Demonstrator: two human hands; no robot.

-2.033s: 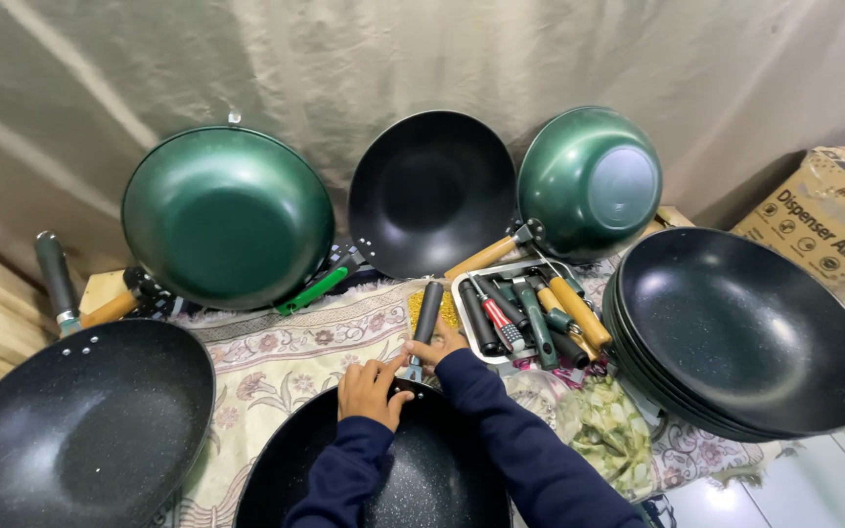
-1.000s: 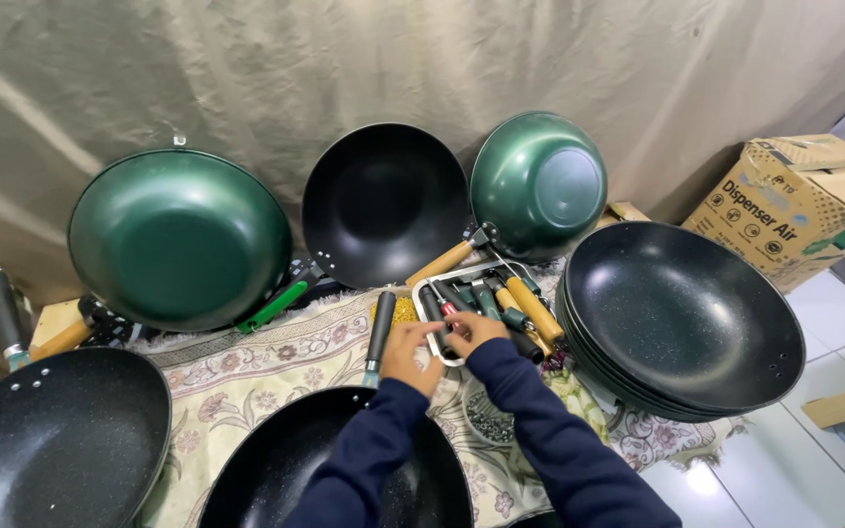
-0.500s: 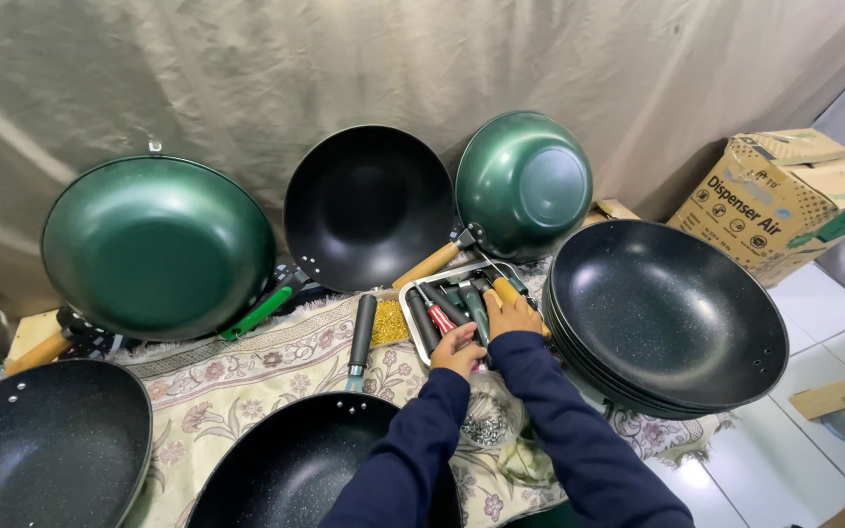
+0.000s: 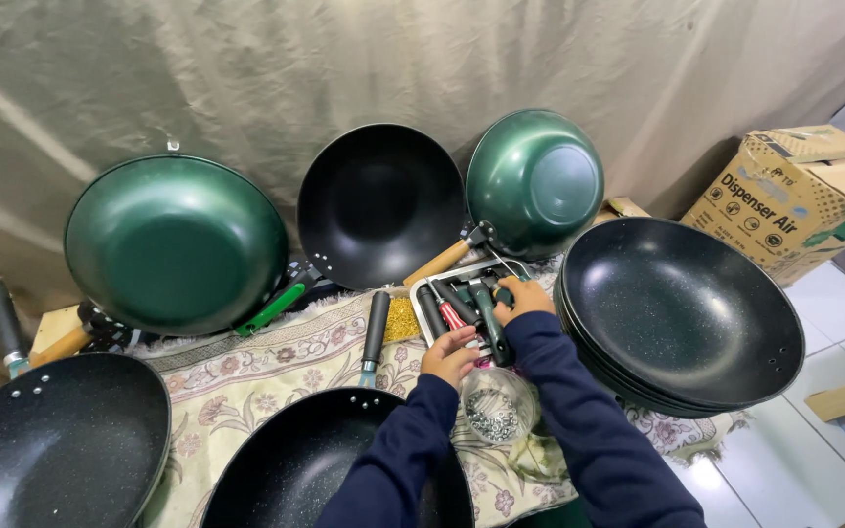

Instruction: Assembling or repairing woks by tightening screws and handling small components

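At my far left a dark speckled wok point(image 4: 51, 460) lies open side up, with nothing in it, a grey handle point(image 4: 0, 311) sticking up behind it. Above it a green wok point(image 4: 176, 244) leans bottom-out against the drape point(image 4: 246, 68), and beside that a black wok point(image 4: 380, 205) leans with its hollow toward me, its green handle point(image 4: 271, 308) pointing down-left. In front of me another dark wok point(image 4: 330, 464) sits on the flowered cloth point(image 4: 246, 381), its grey handle point(image 4: 375, 332) pointing away from me; my left sleeve crosses its rim. My left hand point(image 4: 450, 354) rests at the near edge of the white tray point(image 4: 425, 315), fingers curled over the handles lying there; I cannot tell whether it grips one. The tray holds loose pan handles, black, red and dark green point(image 4: 489, 323). My right hand point(image 4: 522, 296) lies on the tray's right side, fingers down on those handles, grip hidden. The hands are close but apart. Just below them a clear bag of small metal screws point(image 4: 494, 411) lies on the cloth. Behind the tray a smaller green wok point(image 4: 535, 181) leans with a wooden handle point(image 4: 437, 262). To the right sits a stack of dark woks point(image 4: 682, 313), the top one empty, then a cardboard box point(image 4: 794, 196).
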